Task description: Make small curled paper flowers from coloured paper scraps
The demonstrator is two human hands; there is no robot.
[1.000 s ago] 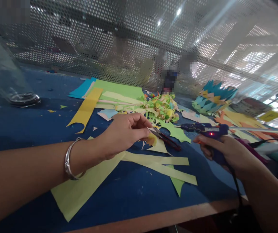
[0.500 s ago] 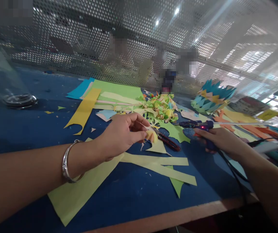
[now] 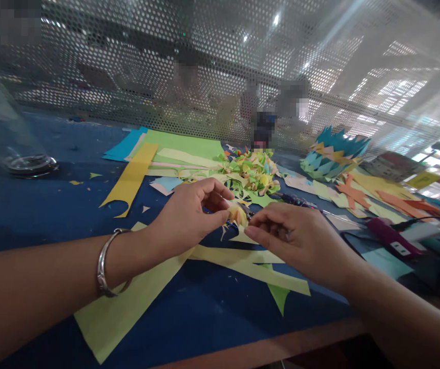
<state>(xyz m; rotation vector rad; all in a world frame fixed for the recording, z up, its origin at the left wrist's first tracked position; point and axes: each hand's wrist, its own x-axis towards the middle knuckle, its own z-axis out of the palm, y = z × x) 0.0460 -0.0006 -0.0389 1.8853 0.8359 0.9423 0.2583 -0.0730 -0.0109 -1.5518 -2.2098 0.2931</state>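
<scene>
Between the fingertips of both hands is a small yellow and peach paper flower (image 3: pixel 237 215), held just above the table. My left hand (image 3: pixel 189 215), with a silver bangle at its wrist, pinches the flower's left side. The thumb and forefinger of my right hand (image 3: pixel 296 241) close on its right edge; exactly what they grip there is partly hidden. Behind the right hand lies a dark glue gun (image 3: pixel 300 201), mostly covered, with a clear glue stick (image 3: pixel 342 219) reaching out to the right. Pale green paper strips (image 3: pixel 281 279) lie beneath the hands.
Beyond the hands is a heap of small paper flowers (image 3: pixel 256 171). Green sheets (image 3: pixel 189 143) and a yellow strip (image 3: pixel 135 174) lie left. A glass jar (image 3: pixel 31 166) stands far left, a spiky paper piece (image 3: pixel 331 154) at right. A perforated panel (image 3: pixel 146 66) backs the table.
My right hand has put the glue gun down on the table and moved left to the paper flower. The left hand keeps its pinch in nearly the same place.
</scene>
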